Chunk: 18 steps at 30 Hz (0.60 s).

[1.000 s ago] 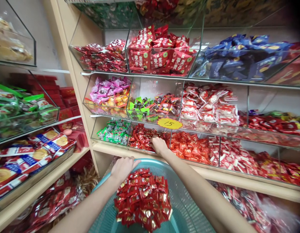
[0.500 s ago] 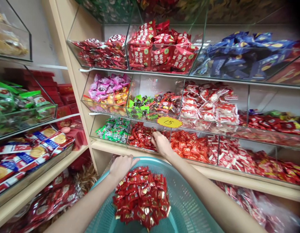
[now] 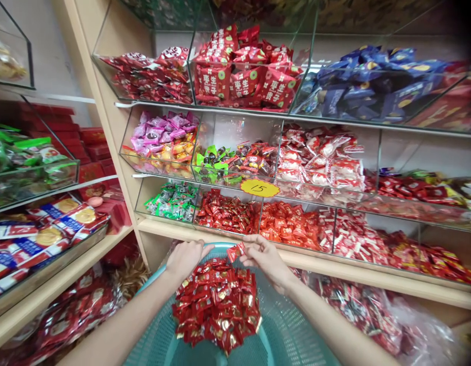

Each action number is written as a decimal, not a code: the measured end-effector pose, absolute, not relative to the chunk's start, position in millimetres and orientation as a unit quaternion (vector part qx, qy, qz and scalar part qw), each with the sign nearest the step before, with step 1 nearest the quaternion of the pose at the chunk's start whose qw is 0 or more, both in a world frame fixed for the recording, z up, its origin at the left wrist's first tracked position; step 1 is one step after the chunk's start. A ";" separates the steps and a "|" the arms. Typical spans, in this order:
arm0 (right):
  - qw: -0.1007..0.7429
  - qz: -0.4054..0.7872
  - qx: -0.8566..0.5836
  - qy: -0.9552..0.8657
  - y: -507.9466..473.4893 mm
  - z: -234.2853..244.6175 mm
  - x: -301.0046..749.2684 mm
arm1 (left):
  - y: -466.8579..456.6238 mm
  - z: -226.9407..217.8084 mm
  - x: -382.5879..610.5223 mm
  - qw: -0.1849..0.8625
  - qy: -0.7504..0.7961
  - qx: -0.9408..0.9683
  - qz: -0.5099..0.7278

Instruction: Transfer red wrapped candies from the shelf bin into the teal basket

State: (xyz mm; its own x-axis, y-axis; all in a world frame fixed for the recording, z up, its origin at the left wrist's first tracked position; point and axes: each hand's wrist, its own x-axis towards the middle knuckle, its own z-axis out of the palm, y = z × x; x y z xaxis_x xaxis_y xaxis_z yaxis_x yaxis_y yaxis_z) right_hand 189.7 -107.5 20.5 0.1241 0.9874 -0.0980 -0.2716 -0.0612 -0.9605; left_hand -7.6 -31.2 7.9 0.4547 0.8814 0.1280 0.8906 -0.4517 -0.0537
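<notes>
My left hand (image 3: 187, 258) is closed over the far rim of a teal plastic basket (image 3: 292, 315). Between the fingertips of my right hand (image 3: 260, 255) is a small red wrapped candy (image 3: 236, 251), held above the basket's far side. Inside the basket lies a heap of red and gold wrapped candies (image 3: 218, 305). Just beyond the rim, a clear bin on the lowest shelf holds dark red wrapped candies (image 3: 227, 212). Beside it on the right are brighter orange-red candies (image 3: 288, 223).
Green wrapped candies (image 3: 172, 201) fill the bin at the left. A yellow price tag (image 3: 260, 187) marked 15 hangs above the lower bins. The wooden shelf edge (image 3: 353, 272) runs behind the basket. Bagged goods (image 3: 360, 310) lie under it at the right.
My right hand has drawn back from the dark red candy bin to over the basket, with a red candy in its fingers. My left hand stays on the rim.
</notes>
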 end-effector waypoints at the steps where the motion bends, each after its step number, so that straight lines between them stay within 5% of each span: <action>1: 0.565 0.575 -0.473 -0.355 -111.2 18.2 191.2 | -31.4 7.9 -7.6 0.058 -0.519 -0.852 -0.038; 6: 0.509 0.711 -0.418 -0.246 -120.6 9.5 199.7 | -31.4 5.7 -7.2 0.060 -0.513 -0.855 -0.038; 18: 0.500 0.729 -0.419 -0.208 -126.8 4.6 201.5 | -31.6 6.1 -6.0 0.049 -0.515 -0.855 -0.038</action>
State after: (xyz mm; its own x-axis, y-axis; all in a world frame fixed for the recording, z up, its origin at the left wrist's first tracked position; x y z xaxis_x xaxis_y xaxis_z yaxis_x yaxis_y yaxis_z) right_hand 201.5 -126.8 4.6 -0.1502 0.9030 -0.4024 -0.5542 -0.4140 -0.7221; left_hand -6.0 -31.6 6.1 0.4666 0.8768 0.1158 0.8843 -0.4648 -0.0442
